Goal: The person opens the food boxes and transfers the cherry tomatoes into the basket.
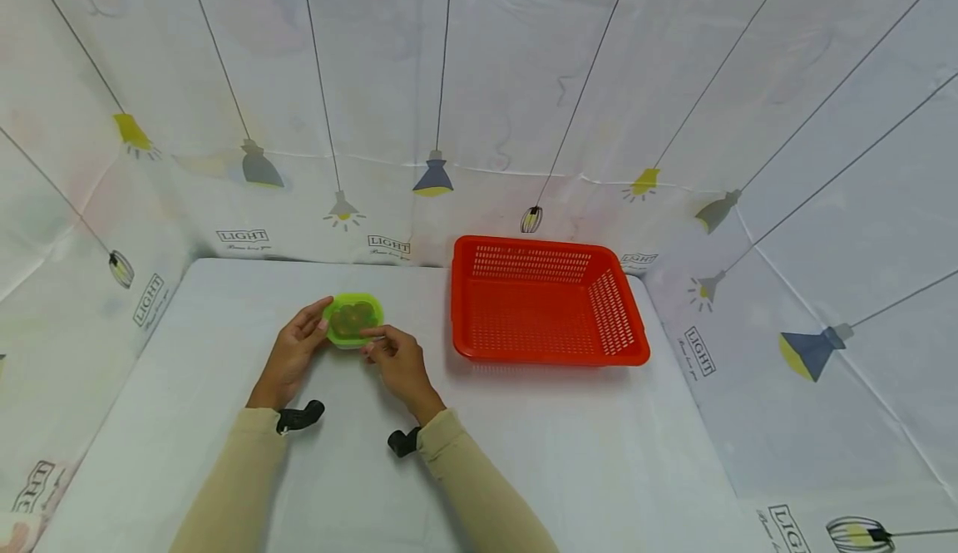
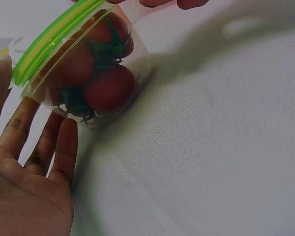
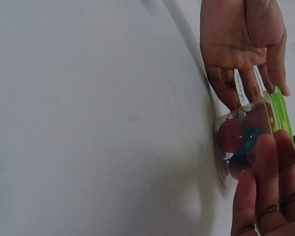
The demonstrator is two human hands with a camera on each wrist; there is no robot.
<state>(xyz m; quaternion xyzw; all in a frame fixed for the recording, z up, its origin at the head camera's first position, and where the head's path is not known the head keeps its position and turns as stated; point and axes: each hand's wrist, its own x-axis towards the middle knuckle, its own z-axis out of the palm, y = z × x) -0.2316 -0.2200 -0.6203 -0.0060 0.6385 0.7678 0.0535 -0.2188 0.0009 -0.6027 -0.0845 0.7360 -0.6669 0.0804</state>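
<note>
A small clear food container [image 2: 101, 105] with a bright green lid [image 1: 346, 300] stands on the white table. Red tomatoes [image 2: 110, 88] with green stems show through its wall. My left hand [image 1: 293, 355] is at its left side, fairly straight fingers touching the clear wall and thumb near the lid's edge. At the near right side, my right hand [image 1: 400, 368] pinches the container by the lid's rim, one finger lying over the lid. Its other fingers [image 3: 266, 169] are bent beside the wall.
A red plastic basket [image 1: 550, 357] with slotted sides stands to the right of the hands, near the table's back edge. Behind the white table [image 1: 599, 453] hangs a pale wall covering [image 1: 374, 62] printed with lamps.
</note>
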